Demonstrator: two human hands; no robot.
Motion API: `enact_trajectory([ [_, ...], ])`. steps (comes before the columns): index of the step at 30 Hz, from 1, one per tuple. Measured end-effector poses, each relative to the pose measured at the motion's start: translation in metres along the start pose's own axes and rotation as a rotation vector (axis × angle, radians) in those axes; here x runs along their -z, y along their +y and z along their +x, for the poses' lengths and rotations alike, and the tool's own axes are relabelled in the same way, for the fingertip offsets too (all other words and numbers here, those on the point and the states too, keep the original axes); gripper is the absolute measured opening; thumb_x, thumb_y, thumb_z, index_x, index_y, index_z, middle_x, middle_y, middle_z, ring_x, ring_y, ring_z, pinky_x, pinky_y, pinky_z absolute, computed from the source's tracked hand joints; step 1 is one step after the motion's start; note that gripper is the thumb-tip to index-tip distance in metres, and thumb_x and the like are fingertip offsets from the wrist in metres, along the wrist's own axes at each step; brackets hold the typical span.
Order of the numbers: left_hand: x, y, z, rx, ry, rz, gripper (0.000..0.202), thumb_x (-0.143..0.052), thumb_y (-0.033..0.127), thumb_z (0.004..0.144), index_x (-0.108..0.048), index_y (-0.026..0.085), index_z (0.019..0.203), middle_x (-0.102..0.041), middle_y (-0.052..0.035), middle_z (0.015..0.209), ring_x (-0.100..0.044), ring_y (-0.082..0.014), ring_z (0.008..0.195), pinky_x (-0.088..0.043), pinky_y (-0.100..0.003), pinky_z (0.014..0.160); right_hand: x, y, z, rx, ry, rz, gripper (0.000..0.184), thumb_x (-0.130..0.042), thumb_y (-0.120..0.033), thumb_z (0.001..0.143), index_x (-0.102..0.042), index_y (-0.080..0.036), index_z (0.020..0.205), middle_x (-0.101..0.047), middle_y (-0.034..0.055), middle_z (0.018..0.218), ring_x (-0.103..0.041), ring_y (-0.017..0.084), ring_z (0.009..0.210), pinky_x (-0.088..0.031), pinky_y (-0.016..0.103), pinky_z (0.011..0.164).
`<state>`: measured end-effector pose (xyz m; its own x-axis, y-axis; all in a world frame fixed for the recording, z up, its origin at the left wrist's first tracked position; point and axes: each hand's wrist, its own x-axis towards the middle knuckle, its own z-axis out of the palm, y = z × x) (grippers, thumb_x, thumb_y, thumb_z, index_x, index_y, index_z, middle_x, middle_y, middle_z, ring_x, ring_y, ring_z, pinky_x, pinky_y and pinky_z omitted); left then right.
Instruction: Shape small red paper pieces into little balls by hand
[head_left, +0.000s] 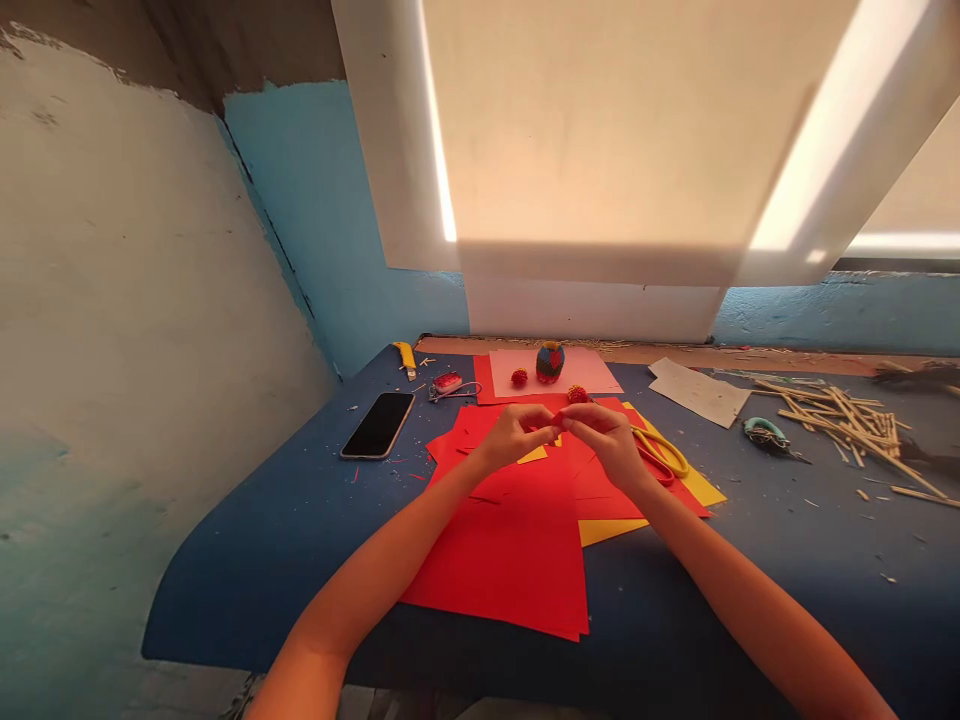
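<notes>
Both hands at work over the middle of the worktop (247, 575); my left hand (517, 432) and right hand (606, 432) meet fingertip to fingertip, each grip pinched together on a small red piece (557, 418); the piece sits above the far part of the red sheets (517, 560), mostly covered by my fingers, so its exact form I cannot tell. Step in hand, as I judge it: shaping or adjusting this piece by finger pressure alone; no tool is in either grip. Next move, my estimate: calls for small, even pressure from both thumbs, one side steadying while the other works, since so slight a piece could crease or slip. Surroundings: yellow-and-red scissors (679, 460) lie just right of my right hand, on the papers; a yellow sheet (609, 532) shows from under the red; on the far side a pale pink sheet (596, 372) bears a multicoloured rounded object (550, 365), upright, with a small red ball (519, 377) to its left; phone (377, 425) at left; yellow cutter (406, 358) beyond it, far left; loose sticks (847, 415) well apart at right.
</notes>
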<state>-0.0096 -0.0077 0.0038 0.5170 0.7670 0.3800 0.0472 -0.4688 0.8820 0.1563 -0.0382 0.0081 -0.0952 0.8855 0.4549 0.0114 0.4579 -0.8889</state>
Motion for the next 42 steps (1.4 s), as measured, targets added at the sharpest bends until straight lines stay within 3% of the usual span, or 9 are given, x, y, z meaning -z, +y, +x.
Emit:
enact_trajectory([
  [7, -0.003, 0.004, -0.001, -0.05, 0.031, 0.178, 0.014, -0.056, 0.026, 0.076, -0.062, 0.013, 0.075, -0.061, -0.0021, 0.068, -0.057, -0.0101, 0.061, -0.045, -0.018, 0.051, -0.001, -0.002, -0.001, -0.007, -0.003, -0.032, 0.013, -0.064, -0.034, 0.072, -0.065, -0.022, 0.076, -0.066, 0.0023, 0.077, -0.062, 0.016, 0.073, -0.052, 0.029, 0.064],
  [12, -0.009, 0.002, -0.002, -0.099, 0.075, 0.293, 0.014, -0.055, 0.021, 0.074, -0.056, 0.013, 0.062, -0.056, 0.0005, 0.059, -0.05, -0.0078, 0.054, -0.04, -0.018, 0.049, -0.005, 0.0, -0.002, 0.014, -0.017, 0.038, 0.019, -0.064, -0.034, 0.073, -0.051, -0.023, 0.081, -0.058, -0.001, 0.075, -0.059, 0.014, 0.069, -0.051, 0.028, 0.062],
  [16, -0.011, 0.002, -0.001, -0.088, 0.119, 0.274, 0.022, -0.054, 0.028, 0.077, -0.055, 0.013, 0.062, -0.055, 0.0002, 0.059, -0.049, -0.0076, 0.052, -0.039, -0.018, 0.048, -0.006, 0.002, -0.001, 0.017, -0.013, 0.105, 0.024, -0.063, -0.034, 0.075, -0.044, -0.024, 0.083, -0.058, -0.0023, 0.075, -0.059, 0.013, 0.069, -0.05, 0.027, 0.064],
  [22, -0.009, 0.002, 0.0, -0.04, 0.125, 0.225, 0.033, -0.051, 0.043, 0.082, -0.058, 0.012, 0.074, -0.06, -0.0035, 0.066, -0.058, -0.0116, 0.061, -0.045, -0.019, 0.052, 0.0, 0.009, 0.002, 0.056, 0.003, -0.168, 0.018, -0.057, -0.038, 0.08, -0.056, -0.019, 0.08, -0.059, 0.0018, 0.074, -0.056, 0.014, 0.068, -0.045, 0.024, 0.059],
  [30, -0.012, 0.0, -0.001, -0.069, 0.172, 0.172, 0.031, -0.054, 0.042, 0.081, -0.062, 0.013, 0.079, -0.062, -0.0031, 0.066, -0.059, -0.0116, 0.06, -0.048, -0.021, 0.057, -0.004, 0.012, 0.001, 0.179, 0.11, -0.339, 0.014, -0.051, -0.033, 0.084, -0.055, -0.02, 0.08, -0.059, 0.0016, 0.075, -0.054, 0.014, 0.068, -0.044, 0.025, 0.061],
  [33, -0.008, 0.002, 0.001, -0.042, 0.152, 0.122, 0.031, -0.053, 0.042, 0.081, -0.064, 0.013, 0.081, -0.064, -0.0046, 0.071, -0.061, -0.0125, 0.066, -0.05, -0.022, 0.061, 0.0, 0.014, 0.002, 0.199, 0.107, -0.378, 0.014, -0.049, -0.032, 0.085, -0.054, -0.02, 0.079, -0.059, 0.0012, 0.074, -0.054, 0.014, 0.066, -0.043, 0.025, 0.061],
  [36, 0.001, 0.003, 0.004, 0.026, 0.118, 0.016, 0.031, -0.052, 0.041, 0.082, -0.064, 0.013, 0.084, -0.066, -0.007, 0.082, -0.062, -0.0141, 0.077, -0.051, -0.022, 0.064, 0.007, 0.014, 0.005, 0.182, -0.013, -0.397, 0.016, -0.047, -0.033, 0.086, -0.054, -0.02, 0.078, -0.058, 0.001, 0.073, -0.054, 0.014, 0.067, -0.044, 0.024, 0.059],
  [39, 0.01, 0.001, 0.005, 0.141, 0.011, -0.113, 0.03, -0.055, 0.041, 0.08, -0.065, 0.012, 0.082, -0.066, -0.0072, 0.083, -0.063, -0.0139, 0.076, -0.052, -0.024, 0.067, 0.011, 0.012, 0.007, 0.166, -0.134, -0.393, 0.016, -0.047, -0.032, 0.086, -0.055, -0.02, 0.08, -0.06, 0.0015, 0.075, -0.056, 0.014, 0.07, -0.045, 0.024, 0.06],
  [42, 0.015, -0.001, 0.005, 0.196, -0.092, -0.181, 0.028, -0.06, 0.039, 0.078, -0.066, 0.013, 0.082, -0.067, -0.0064, 0.081, -0.064, -0.0133, 0.076, -0.052, -0.024, 0.07, 0.011, 0.008, 0.006, 0.164, -0.161, -0.392, 0.015, -0.049, -0.032, 0.085, -0.057, -0.02, 0.08, -0.062, 0.0017, 0.076, -0.058, 0.014, 0.07, -0.047, 0.025, 0.061],
])
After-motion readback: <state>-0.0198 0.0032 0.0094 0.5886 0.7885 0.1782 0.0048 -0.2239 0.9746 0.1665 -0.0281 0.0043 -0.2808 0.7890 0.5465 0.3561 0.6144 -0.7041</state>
